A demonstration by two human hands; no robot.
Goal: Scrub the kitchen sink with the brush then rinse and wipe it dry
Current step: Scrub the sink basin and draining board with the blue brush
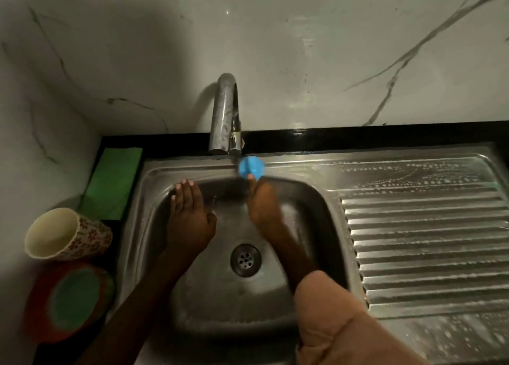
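stainless steel kitchen sink (154, 227) set in a dark table (358, 134), ribbed draining board (424, 243) to its right, flecked with suds. curved chrome tap (224, 113) stands at the back rim.

left hand (187, 215): forearm reaches up from the lower left, palm down, fingers straight and together, tips resting on the basin's back-left wall. grip wide, holding nothing.

right hand (263, 204): blurred, forearm in a rolled tan sleeve (330, 317), reaching across the basin to the back rim. its fingertips meet a round blue plastic knob (251, 166) just below the tap base; whether the grip pinches it or only touches it, cannot tell.

round drain strainer (245, 260) lies between the two forearms.

left of the sink: folded green cloth (113, 182), floral paper cup (66, 235) lying on its side, orange tub with green inside (71, 298). no brush identifiable.
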